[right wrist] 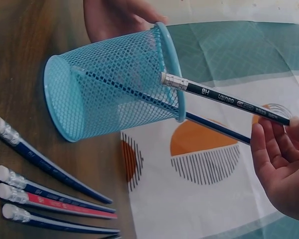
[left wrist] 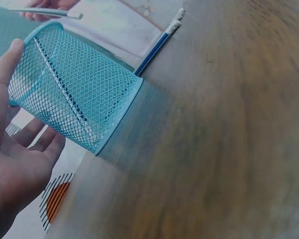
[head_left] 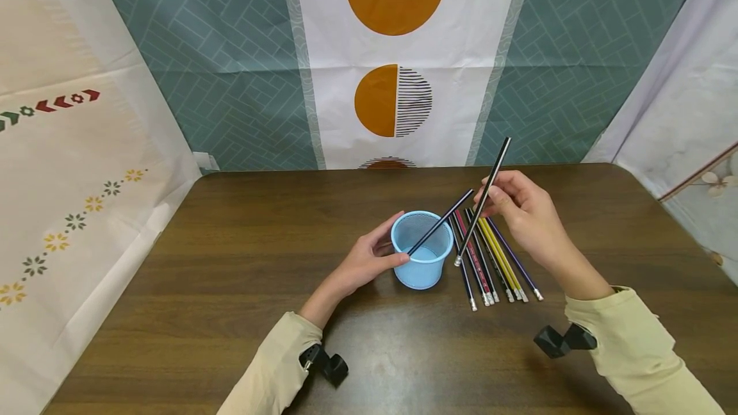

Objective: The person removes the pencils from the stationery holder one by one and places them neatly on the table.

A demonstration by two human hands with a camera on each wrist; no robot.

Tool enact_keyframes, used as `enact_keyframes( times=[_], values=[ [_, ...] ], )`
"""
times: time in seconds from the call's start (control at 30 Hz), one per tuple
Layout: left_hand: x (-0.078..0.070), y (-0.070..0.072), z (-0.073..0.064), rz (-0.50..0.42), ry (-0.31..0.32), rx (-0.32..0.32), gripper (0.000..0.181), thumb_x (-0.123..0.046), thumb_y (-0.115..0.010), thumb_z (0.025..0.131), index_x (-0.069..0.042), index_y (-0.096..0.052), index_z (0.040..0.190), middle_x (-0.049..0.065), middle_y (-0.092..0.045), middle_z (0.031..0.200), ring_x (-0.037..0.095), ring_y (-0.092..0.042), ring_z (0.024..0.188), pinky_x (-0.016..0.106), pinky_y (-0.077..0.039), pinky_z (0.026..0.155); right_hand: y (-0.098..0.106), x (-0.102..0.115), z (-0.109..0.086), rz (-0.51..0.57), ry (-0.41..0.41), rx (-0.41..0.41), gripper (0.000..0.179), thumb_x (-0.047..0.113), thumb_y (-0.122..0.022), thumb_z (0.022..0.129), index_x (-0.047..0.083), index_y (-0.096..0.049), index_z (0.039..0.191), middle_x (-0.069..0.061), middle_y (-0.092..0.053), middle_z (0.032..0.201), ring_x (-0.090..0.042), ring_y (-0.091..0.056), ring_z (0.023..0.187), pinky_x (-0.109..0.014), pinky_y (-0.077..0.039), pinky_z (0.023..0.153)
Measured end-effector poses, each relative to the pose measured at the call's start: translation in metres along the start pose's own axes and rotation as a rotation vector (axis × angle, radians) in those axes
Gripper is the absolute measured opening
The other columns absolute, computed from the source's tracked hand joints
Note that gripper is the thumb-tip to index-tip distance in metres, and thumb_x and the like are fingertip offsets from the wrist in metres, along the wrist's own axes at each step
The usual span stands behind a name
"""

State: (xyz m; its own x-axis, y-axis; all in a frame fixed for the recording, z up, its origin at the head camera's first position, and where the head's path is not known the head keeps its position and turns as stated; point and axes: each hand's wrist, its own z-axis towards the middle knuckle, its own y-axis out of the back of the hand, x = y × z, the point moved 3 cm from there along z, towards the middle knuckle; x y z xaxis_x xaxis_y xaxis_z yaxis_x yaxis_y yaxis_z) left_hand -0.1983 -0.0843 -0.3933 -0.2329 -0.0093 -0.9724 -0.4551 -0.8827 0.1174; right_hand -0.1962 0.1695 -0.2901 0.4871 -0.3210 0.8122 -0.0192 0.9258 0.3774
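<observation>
A light blue mesh pencil cup [head_left: 419,276] stands upright on the table. My left hand [head_left: 366,263] holds it from the left, thumb at the near rim and fingers around the side. One dark pencil [right wrist: 219,130] leans inside the cup, its upper end sticking out to the right. Between thumb and fingers, my right hand [head_left: 527,213] pinches another dark pencil [right wrist: 229,99] marked HB, slanted with its white eraser end down. That eraser end is just right of the cup's rim, above the pencils on the table.
Right of the cup lies a row of several pencils, among them a red pencil [head_left: 475,260], yellow pencils [head_left: 503,261] and a purple pencil [head_left: 519,266], eraser ends toward me. The brown wooden table [head_left: 259,242] ends at a patterned cloth backdrop [head_left: 242,82].
</observation>
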Motion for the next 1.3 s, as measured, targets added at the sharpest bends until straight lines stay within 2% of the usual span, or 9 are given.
enact_keyframes(
  times=[0.2, 0.3, 0.6, 0.87, 1.3],
  values=[
    [0.0, 0.0, 0.0, -0.002, -0.001, 0.001, 0.074, -0.009, -0.071, 0.088, -0.011, -0.033, 0.151, 0.015, -0.042, 0.146, 0.033, -0.046, 0.127, 0.047, -0.039, 0.104, 0.0, -0.005, -0.004, -0.084, -0.057, 0.034, 0.015, 0.004, -0.052, 0.1, -0.006, -0.056, 0.111, -0.015, -0.067, 0.093, -0.01, -0.065, 0.074, -0.02, -0.055, 0.071],
    [0.001, 0.0, 0.0, -0.002, -0.001, -0.001, 0.073, -0.008, -0.071, 0.088, -0.012, -0.034, 0.151, 0.015, -0.042, 0.146, 0.033, -0.046, 0.128, 0.047, -0.038, 0.104, 0.002, -0.009, -0.004, -0.105, -0.07, 0.052, 0.017, 0.005, -0.051, 0.101, -0.006, -0.055, 0.113, -0.018, -0.066, 0.096, -0.009, -0.065, 0.075, -0.02, -0.055, 0.071],
    [0.0, 0.0, -0.001, -0.001, -0.003, -0.003, 0.073, -0.007, -0.07, 0.088, -0.012, -0.034, 0.151, 0.015, -0.042, 0.147, 0.033, -0.046, 0.127, 0.047, -0.038, 0.104, 0.009, -0.02, -0.002, -0.132, -0.094, 0.094, 0.019, 0.005, -0.048, 0.102, -0.006, -0.054, 0.116, -0.02, -0.065, 0.097, -0.009, -0.064, 0.075, -0.018, -0.054, 0.069],
    [0.0, 0.0, -0.001, -0.003, -0.005, 0.0, 0.074, -0.008, -0.071, 0.088, -0.008, -0.033, 0.151, 0.015, -0.043, 0.145, 0.033, -0.047, 0.127, 0.046, -0.039, 0.104, 0.014, -0.039, -0.003, -0.203, -0.157, 0.077, 0.023, 0.009, -0.049, 0.102, -0.005, -0.056, 0.119, -0.018, -0.065, 0.1, -0.008, -0.061, 0.077, -0.015, -0.051, 0.068],
    [0.001, 0.0, 0.0, -0.008, 0.0, 0.0, 0.071, -0.004, -0.069, 0.089, -0.01, -0.033, 0.151, 0.016, -0.042, 0.146, 0.033, -0.046, 0.128, 0.045, -0.038, 0.105, 0.02, -0.054, -0.001, -0.237, -0.188, 0.047, 0.031, 0.011, -0.053, 0.1, -0.009, -0.057, 0.124, -0.023, -0.065, 0.104, -0.005, -0.059, 0.083, -0.011, -0.049, 0.071]
  ],
)
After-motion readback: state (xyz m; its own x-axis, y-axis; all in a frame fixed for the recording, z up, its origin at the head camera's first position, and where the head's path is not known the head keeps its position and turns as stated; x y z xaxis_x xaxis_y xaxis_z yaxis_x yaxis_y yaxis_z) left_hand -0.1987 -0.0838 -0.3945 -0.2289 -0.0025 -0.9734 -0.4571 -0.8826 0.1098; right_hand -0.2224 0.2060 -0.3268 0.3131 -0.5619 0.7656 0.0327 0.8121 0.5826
